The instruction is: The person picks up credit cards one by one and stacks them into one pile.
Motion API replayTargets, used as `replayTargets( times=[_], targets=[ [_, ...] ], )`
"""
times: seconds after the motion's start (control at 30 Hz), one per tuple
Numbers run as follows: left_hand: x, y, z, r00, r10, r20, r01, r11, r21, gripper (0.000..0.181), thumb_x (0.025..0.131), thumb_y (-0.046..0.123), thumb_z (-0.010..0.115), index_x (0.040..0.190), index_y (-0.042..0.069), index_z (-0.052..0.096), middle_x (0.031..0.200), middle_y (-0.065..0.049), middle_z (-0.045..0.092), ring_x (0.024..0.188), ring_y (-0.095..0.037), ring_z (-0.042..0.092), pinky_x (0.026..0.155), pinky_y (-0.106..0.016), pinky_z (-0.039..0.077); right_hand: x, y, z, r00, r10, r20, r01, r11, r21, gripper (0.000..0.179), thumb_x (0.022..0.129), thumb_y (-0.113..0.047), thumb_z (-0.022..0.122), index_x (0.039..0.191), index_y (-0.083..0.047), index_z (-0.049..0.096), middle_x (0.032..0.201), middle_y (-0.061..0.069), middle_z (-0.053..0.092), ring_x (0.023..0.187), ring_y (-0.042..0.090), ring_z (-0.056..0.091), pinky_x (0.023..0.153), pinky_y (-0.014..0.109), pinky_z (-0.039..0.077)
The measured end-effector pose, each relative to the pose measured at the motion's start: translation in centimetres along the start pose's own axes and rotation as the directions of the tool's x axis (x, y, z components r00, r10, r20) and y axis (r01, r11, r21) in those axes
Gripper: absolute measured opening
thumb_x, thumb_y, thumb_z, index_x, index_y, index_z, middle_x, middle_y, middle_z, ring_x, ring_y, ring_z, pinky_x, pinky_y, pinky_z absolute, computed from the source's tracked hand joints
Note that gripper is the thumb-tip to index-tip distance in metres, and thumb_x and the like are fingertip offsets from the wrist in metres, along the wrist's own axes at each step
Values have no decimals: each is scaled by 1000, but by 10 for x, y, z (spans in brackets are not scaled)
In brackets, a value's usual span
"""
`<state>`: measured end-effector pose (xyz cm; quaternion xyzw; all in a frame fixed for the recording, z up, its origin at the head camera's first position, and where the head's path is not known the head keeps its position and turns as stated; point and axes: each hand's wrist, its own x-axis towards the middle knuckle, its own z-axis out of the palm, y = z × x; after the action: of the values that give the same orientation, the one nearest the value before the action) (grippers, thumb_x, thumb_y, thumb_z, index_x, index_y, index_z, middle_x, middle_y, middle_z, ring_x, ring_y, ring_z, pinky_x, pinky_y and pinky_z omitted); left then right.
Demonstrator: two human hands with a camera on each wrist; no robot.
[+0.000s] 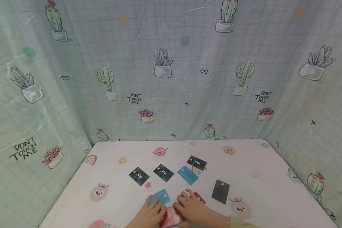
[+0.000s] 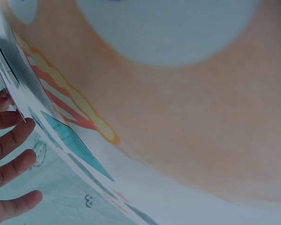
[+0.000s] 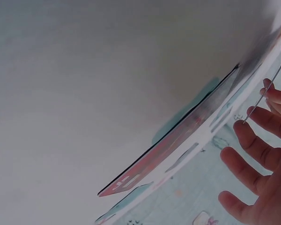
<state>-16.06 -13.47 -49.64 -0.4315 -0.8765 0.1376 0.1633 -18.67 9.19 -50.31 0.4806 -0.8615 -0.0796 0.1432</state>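
Observation:
Both hands are at the table's near edge, at the bottom of the head view. Between them is a pinkish-red card (image 1: 171, 217), its surface shiny with glare. The left hand (image 1: 148, 214) pinches its left side and the right hand (image 1: 193, 209) its right side. In both wrist views this card appears edge-on as a thin line at the fingertips, raised off the table. Beyond the left fingers lies a light blue card (image 1: 163, 196), partly covered by them in the head view. A red card (image 1: 199, 198) lies past the right hand, its lower part hidden.
Farther back on the white patterned table (image 1: 108, 171) lie a left black VIP card (image 1: 139, 176), a middle one (image 1: 163, 173), a right one (image 1: 197, 162) and a blue VIP card (image 1: 187, 175). A plain black card (image 1: 220, 192) lies at right. Cactus-print curtains (image 1: 174, 95) surround the table.

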Motion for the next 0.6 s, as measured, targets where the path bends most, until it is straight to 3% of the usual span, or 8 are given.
replayTargets(
  times=[0.23, 0.6],
  targets=[
    [3, -2, -1, 1000, -2, 0, 2, 1000, 14, 69, 77, 75, 27, 106, 17, 53, 97, 3, 56, 95, -17, 49, 85, -42, 44, -1, 3, 1, 999, 36, 14, -36, 999, 20, 47, 80, -63, 44, 106, -24, 49, 95, -7, 52, 93, 12, 44, 90, 43, 41],
    [10, -1, 0, 1000, -14, -2, 14, 1000, -13, 56, 82, 65, 38, 106, 18, 56, 98, 2, 57, 98, -17, 50, 86, -42, 44, -5, 10, 2, 999, 34, -32, -33, 999, 17, 50, 79, -65, 42, 108, -24, 49, 94, -7, 49, 91, 11, 42, 88, 42, 40]
  ],
)
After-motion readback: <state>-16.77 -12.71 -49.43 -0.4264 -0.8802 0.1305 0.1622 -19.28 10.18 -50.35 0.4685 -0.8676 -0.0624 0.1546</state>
